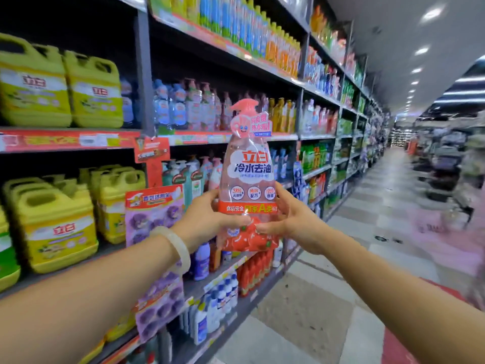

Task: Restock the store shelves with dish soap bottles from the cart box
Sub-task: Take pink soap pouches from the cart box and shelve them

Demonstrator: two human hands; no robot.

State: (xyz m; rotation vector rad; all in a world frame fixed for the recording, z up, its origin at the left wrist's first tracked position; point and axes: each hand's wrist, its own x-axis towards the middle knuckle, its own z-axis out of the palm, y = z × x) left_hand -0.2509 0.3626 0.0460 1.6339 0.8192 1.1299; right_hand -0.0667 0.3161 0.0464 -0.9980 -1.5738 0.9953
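**Bottle held up at mid-shelf height**

Mid-aisle, off the front edge of the shelving (286,136): pink dish soap bottle (248,177) upright in the air, pump top up, label facing camera. Left hand (207,219) grips its lower left side, fingers curled round it. Right hand (291,219) grips the lower right, thumb across the front. Pale bangle (175,246) on left wrist. Yellow jugs (56,85) on shelves at left.

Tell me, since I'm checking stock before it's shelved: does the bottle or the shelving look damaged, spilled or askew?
Nothing stands out. The pink dish soap bottle is upright, pump top on, held near its base by the left hand and right hand. The yellow jugs stand in rows. No spill shows on the floor.
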